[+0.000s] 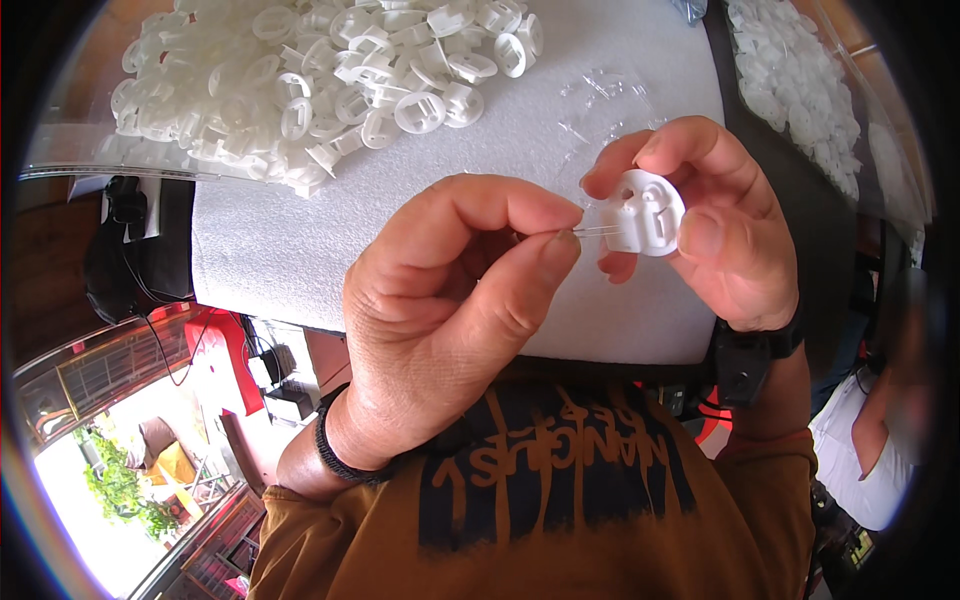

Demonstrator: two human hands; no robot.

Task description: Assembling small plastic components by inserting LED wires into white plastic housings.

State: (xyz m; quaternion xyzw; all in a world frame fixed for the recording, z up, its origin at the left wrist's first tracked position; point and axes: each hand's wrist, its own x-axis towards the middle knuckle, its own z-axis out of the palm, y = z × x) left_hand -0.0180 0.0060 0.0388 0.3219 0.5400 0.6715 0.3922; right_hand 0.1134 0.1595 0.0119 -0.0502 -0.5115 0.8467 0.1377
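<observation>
My right hand [745,225] holds a round white plastic disc [662,228] by its edge between thumb and fingers. Slots and raised ribs show on the disc's face, which is turned partly toward my left hand. With thumb and forefinger pinched, my left hand [440,290] grips a pair of thin wire-like pins [596,231]. Their far ends reach the disc's left side; whether they sit inside a hole cannot be made out. My fingertips hide the other ends of the pins. Both hands are raised above a white foam-like sheet [270,250].
A big heap of similar white plastic pieces [370,75] lies at the far left of the sheet. Small clear, thin parts [605,95] are scattered behind my right hand. Another pile of white pieces [790,90] stands at the far right. A person in white [850,460] is at the right edge.
</observation>
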